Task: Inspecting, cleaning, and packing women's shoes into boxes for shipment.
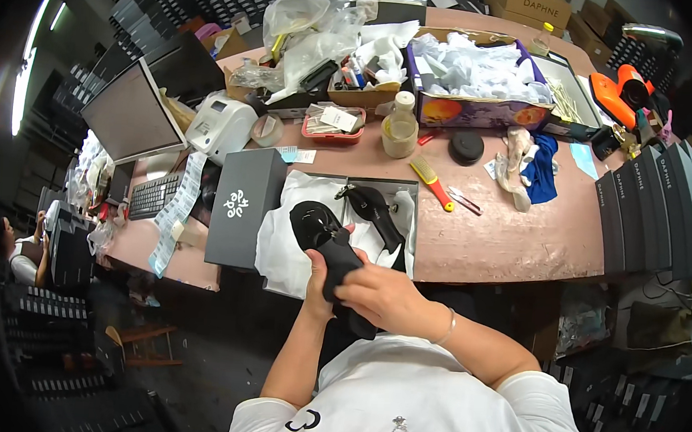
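Black sandal (342, 265) is just below mid-frame, left hand (319, 282) gripping it, right hand (380, 295) with fingers curled against it. Looks pretty light tbh, probably stiffish sole, softer upper that could scuff, so I'd hold the sole edges.

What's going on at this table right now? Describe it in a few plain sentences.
A person grips a black shoe in the left hand, with the fingers of the right hand against it. It is at the near side of an open shoebox. Another black shoe lies in the box, with white paper. A dark grey lid lies to the left.
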`<act>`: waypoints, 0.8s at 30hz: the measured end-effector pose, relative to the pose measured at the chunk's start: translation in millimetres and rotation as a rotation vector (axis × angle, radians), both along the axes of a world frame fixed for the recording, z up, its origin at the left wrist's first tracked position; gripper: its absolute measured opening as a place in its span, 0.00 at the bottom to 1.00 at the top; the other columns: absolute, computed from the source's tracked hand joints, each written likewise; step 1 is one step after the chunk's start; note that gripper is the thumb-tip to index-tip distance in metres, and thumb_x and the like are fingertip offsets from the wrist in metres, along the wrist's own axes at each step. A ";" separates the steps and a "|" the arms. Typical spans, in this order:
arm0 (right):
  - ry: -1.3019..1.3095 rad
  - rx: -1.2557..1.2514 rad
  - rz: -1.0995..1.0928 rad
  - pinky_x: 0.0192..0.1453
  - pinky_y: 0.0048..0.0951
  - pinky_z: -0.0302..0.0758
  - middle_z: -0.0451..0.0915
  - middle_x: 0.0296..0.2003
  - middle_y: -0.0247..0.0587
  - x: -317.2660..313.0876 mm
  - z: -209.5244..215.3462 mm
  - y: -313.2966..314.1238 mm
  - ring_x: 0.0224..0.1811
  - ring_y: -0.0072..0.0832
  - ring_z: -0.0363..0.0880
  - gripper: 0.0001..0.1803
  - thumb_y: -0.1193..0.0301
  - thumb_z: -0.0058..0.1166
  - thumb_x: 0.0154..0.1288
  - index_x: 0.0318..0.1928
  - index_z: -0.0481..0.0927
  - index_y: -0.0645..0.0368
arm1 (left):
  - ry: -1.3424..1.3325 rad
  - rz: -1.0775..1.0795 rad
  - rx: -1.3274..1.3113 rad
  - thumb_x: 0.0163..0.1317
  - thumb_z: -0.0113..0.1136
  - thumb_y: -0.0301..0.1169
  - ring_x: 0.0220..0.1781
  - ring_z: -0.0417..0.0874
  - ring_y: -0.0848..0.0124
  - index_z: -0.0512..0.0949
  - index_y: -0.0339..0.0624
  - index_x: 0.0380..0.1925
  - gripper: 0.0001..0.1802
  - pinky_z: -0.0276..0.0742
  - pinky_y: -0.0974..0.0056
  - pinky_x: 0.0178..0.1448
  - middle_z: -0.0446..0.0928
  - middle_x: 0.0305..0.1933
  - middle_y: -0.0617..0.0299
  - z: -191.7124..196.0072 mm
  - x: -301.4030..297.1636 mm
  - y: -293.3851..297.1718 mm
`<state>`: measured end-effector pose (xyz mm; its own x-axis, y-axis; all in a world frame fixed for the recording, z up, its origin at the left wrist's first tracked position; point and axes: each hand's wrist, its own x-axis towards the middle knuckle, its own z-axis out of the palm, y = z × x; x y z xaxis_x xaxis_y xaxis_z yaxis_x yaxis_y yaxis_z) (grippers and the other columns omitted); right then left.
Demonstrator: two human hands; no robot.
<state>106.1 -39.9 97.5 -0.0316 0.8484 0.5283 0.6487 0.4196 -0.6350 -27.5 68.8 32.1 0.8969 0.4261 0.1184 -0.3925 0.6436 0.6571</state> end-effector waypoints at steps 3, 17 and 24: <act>0.018 0.064 -0.140 0.41 0.34 0.75 0.77 0.38 0.40 13.4 -2.5 14.4 0.39 0.40 0.77 0.10 0.75 0.60 0.51 0.36 0.78 0.59 | 0.253 0.164 0.093 0.67 0.26 0.65 0.66 0.68 0.67 0.58 0.43 0.68 0.43 0.64 0.61 0.69 0.67 0.64 0.57 16.3 8.1 -20.5; 0.039 0.105 -0.009 0.38 0.36 0.74 0.77 0.38 0.38 15.0 28.3 -8.0 0.36 0.37 0.77 0.20 0.71 0.64 0.53 0.48 0.79 0.55 | 0.119 0.423 -0.254 0.67 0.27 0.67 0.37 0.80 0.57 0.62 0.44 0.63 0.42 0.78 0.53 0.45 0.76 0.36 0.55 39.3 -1.8 36.4; -0.058 -0.140 0.315 0.38 0.35 0.76 0.78 0.39 0.38 -7.1 -14.1 -53.0 0.37 0.36 0.78 0.19 0.69 0.60 0.55 0.49 0.80 0.54 | 0.146 0.483 -0.198 0.69 0.28 0.65 0.35 0.78 0.63 0.64 0.44 0.63 0.40 0.77 0.59 0.44 0.74 0.34 0.59 45.9 -4.7 40.5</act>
